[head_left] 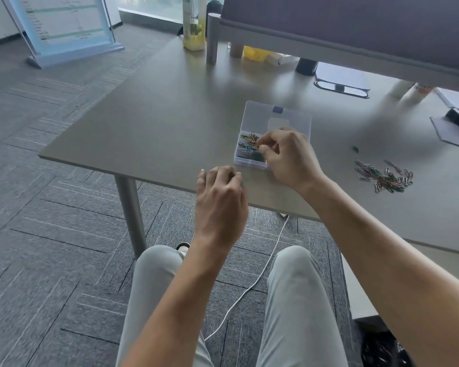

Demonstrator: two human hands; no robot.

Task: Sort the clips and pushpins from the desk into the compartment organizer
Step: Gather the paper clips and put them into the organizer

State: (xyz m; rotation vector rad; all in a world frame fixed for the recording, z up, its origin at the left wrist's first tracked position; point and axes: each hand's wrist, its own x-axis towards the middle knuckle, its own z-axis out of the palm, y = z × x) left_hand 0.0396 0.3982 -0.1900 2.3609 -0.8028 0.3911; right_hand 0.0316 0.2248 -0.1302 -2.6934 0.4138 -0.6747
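— What have I got in front of me on the counter (154, 107)?

— A matte grey-brown top, smooth, on round metal legs. Near its front edge I see the compartment organizer (249, 161), a clear hard-plastic box, rectangular, with its lid (276, 119) thrown open and lying flat on the far side. Box and lid together run long away from me. The visible compartments hold thin bent-wire paper clips in mixed colours.

— And my hands?

— My right hand (289, 157) sits over the organizer's right half, fingers (265, 147) curled together in a pinch above the clips; whatever they pinch is too small for me to make out. My left hand (219, 197) rests at the counter's front edge, just beside the box, fingers loosely curled, holding nothing.

— What is left to sort?

— A loose pile of clips (384, 177) lies well to the right of the box, the wires pointing every way. One small green piece (355, 149) lies apart, beyond the pile.
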